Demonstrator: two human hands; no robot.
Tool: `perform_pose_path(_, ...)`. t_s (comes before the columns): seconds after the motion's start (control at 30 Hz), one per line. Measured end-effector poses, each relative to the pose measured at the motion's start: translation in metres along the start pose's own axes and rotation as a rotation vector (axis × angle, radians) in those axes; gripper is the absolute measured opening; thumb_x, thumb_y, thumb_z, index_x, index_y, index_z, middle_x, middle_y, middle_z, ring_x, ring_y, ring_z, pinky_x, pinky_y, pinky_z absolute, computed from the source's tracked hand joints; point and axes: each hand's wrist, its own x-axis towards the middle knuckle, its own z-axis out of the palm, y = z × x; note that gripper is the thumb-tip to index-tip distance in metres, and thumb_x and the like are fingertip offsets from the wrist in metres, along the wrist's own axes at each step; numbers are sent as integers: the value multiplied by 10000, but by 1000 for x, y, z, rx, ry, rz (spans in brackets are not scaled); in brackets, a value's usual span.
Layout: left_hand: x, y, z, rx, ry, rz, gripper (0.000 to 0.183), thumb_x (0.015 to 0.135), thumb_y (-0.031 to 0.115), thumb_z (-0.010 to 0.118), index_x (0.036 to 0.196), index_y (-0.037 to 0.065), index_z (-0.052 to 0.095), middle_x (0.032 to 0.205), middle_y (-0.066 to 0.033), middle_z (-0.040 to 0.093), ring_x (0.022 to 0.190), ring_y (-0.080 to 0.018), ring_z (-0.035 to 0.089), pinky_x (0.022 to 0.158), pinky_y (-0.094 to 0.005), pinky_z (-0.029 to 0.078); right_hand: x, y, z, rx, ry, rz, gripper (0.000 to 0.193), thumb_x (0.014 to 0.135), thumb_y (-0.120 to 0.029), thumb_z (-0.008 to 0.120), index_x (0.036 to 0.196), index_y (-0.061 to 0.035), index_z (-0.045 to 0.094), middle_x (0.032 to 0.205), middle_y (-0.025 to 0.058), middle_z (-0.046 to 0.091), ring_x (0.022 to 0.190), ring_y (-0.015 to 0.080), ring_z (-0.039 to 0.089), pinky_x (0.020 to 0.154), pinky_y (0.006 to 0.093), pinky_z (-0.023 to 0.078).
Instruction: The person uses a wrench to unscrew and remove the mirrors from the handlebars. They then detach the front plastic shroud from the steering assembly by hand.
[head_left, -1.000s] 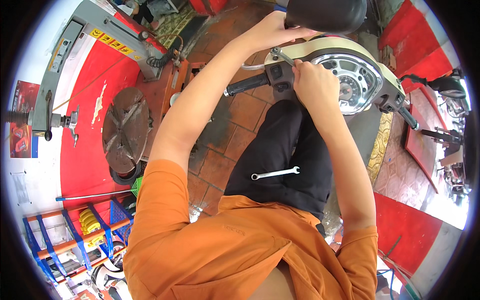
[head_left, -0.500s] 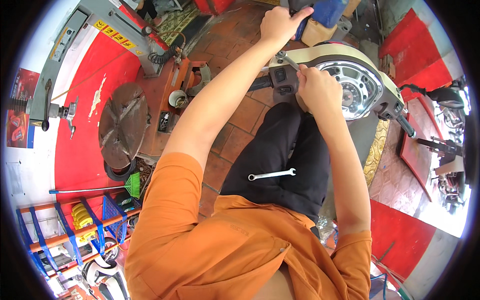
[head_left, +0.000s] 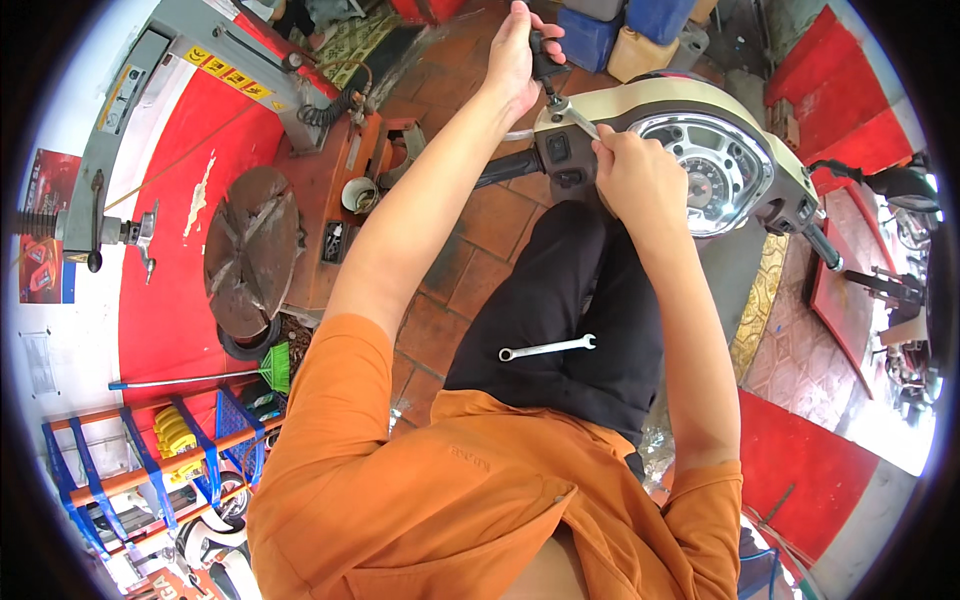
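My left hand [head_left: 510, 68] is closed around a black rear-view mirror [head_left: 546, 64], seen nearly edge-on and partly covered by my fingers. Its stem stands at the left end of the scooter's cream handlebar cover [head_left: 602, 102]. In my right hand [head_left: 642, 180] is a silver wrench [head_left: 583, 122], its far end at the foot of that stem. My fist hides the near end of the wrench. The round chrome-rimmed speedometer [head_left: 703, 188] lies just right of this hand. Across my thighs rests a loose silver combination wrench [head_left: 546, 349], touched by neither hand.
The left handlebar grip [head_left: 508, 170] juts out beneath my left forearm. At the far right is the other mirror [head_left: 903, 188]. Blue and tan jugs [head_left: 642, 52] stand beyond the scooter. A tyre-changing machine with a round turntable [head_left: 252, 250] occupies the left.
My left hand has moved left and toward me and turned, bringing the black mirror more into sight. My right hand and its wrench have stayed almost in place.
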Motion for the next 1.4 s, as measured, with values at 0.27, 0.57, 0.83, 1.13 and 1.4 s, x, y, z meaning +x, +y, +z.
perform_pose_path(0.27,-52,-5,10,-181,65,265,339,1089,448,362,1023,125,439,785,-3,464,671,-122,458,762,-356,487,-4,1,-1,33,-106,74,216,950,-308,614,1052,-191,764,746,170,693,709,377,695,636,478,560)
perform_pose_path(0.57,-55,-2,5,-171,39,206,292,1101,379,351,997,126,453,795,-5,443,713,-141,443,795,-372,465,-8,1,-3,13,-28,-15,209,951,-272,605,889,-108,719,664,143,677,620,338,696,561,431,565)
perform_pose_path(0.83,-31,7,0,-123,-183,-40,280,1099,359,378,967,131,475,736,20,388,625,-103,378,682,-302,401,-9,5,1,30,-54,-46,191,946,-276,609,932,-125,725,684,145,681,640,335,700,568,439,567)
perform_pose_path(1.13,-60,-4,-3,-202,20,167,284,1105,367,331,1014,121,440,796,-23,459,715,-148,470,803,-381,457,-14,7,5,44,-46,-19,194,938,-287,616,1050,-198,748,713,132,691,661,334,701,589,451,567)
perform_pose_path(1.4,-117,0,2,146,227,374,272,1070,289,492,1139,26,480,1067,-172,656,1008,-270,684,904,-403,564,-12,7,2,28,-72,8,193,944,-291,617,973,-153,748,685,134,683,642,337,696,575,446,568)
